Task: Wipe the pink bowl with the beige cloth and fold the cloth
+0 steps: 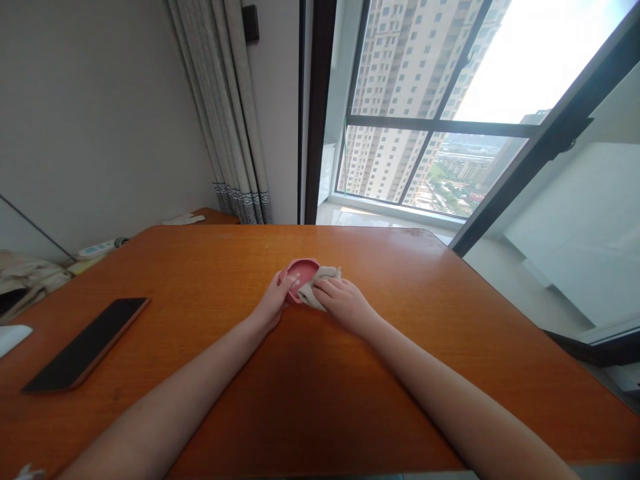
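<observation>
A small pink bowl-like dish [303, 270] sits on the orange wooden table [400, 320], a little beyond its middle. My left hand [275, 299] grips the dish's near left rim with closed fingers. My right hand [343, 301] presses a crumpled beige cloth [323, 283] against the dish's right side, fingers curled over the cloth. Part of the cloth is hidden under that hand.
A dark phone [87, 343] lies flat near the table's left edge. A white object [11, 337] pokes in at the far left. Grey curtains [230, 113] hang behind the table beside a tall window [430, 113]. Clutter lies on a low surface at the left [35, 270].
</observation>
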`<state>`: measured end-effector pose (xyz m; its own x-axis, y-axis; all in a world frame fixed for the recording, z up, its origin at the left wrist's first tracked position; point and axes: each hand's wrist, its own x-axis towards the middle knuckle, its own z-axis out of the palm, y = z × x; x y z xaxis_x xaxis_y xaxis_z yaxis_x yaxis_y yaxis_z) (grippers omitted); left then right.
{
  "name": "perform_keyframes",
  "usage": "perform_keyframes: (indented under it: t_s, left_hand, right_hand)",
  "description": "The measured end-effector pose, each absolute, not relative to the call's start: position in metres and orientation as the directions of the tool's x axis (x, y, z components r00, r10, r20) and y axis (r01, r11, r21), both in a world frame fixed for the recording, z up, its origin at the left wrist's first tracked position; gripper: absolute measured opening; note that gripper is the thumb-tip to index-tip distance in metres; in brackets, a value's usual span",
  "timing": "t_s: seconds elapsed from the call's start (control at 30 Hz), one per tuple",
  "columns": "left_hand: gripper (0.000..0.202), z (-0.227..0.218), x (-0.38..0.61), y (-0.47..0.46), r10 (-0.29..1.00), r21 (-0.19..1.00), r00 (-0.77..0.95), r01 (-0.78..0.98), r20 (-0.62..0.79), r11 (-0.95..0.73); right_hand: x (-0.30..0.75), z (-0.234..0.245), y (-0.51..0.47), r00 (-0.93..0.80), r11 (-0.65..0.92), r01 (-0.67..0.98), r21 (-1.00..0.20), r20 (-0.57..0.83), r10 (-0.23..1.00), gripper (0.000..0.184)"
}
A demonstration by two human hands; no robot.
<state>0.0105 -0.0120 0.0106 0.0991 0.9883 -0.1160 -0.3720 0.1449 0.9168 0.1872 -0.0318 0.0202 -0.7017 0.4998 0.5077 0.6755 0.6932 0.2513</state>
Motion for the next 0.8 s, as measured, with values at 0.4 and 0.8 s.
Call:
perform_keyframes:
  t_s: [0.4,0.8]
  left_hand:
    - [0.065,0.007,0.0,-0.003,0.999,0.96,0.023,-0.277,-0.024,0.03]
    - [0.061,0.013,0.01,-0.012,1.0,0.921,0.016,-0.388,-0.017,0.022]
  right_hand:
    - [0.2,0.023,-0.022,-0.747,0.677,0.641,0.362,0.496,0.442,0.019]
    - [0.182,0.016,-0.029,-0.64,0.623,0.73,0.281,0.602,0.478,0.019]
